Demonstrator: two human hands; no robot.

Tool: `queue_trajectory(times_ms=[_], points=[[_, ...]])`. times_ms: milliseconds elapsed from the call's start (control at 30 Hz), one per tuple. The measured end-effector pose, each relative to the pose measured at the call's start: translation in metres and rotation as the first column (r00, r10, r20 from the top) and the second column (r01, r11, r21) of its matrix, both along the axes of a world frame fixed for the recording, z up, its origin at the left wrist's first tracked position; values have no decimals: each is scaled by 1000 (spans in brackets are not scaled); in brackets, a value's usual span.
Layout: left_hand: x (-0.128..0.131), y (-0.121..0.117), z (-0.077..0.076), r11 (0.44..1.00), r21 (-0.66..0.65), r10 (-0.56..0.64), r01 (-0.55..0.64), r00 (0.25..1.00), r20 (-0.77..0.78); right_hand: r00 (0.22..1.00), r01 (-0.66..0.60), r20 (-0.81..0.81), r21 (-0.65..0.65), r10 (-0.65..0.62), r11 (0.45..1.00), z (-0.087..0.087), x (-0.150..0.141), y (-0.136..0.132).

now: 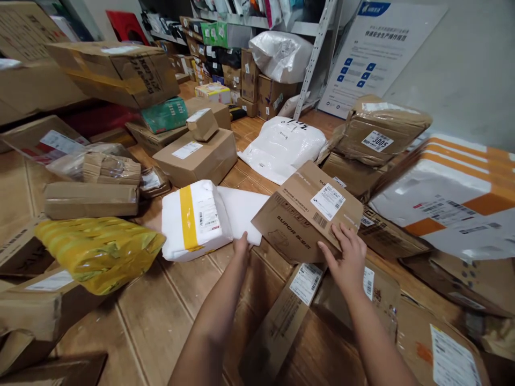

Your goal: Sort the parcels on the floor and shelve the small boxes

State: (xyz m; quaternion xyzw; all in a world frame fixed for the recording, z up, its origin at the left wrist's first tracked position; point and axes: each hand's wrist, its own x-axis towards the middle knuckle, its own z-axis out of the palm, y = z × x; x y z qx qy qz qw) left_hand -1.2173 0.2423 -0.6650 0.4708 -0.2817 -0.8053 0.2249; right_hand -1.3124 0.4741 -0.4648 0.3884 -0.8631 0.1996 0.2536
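Head view: resting right hand (348,262), thumb and fingers spread, on near-right end of SUPOR box (295,228), its long axis running far-left; touching white slab (241,209) with left hand (241,247), grip being hidden.

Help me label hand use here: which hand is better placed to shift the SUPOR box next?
Probably the right: the right hand has its fingers on the SUPOR box, while the left hand is at the flat white parcel.
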Motion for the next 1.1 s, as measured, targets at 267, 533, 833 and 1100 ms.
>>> queue_trajectory(times_ms=[267,533,833,1100], points=[[159,23,-12,999,32,-21,13,965,261,1000,-13,3,7,13,1000,-5,11,-22],[198,40,-8,995,58,-87,79,984,155,999,-28,-39,-88,25,996,-4,8,-35],[113,28,-1,983,157,-116,92,982,151,999,-21,-52,-63,18,998,-11,10,-17],[291,0,-10,865,219,-474,451,878,66,999,-35,-11,0,35,999,-2,4,-44]])
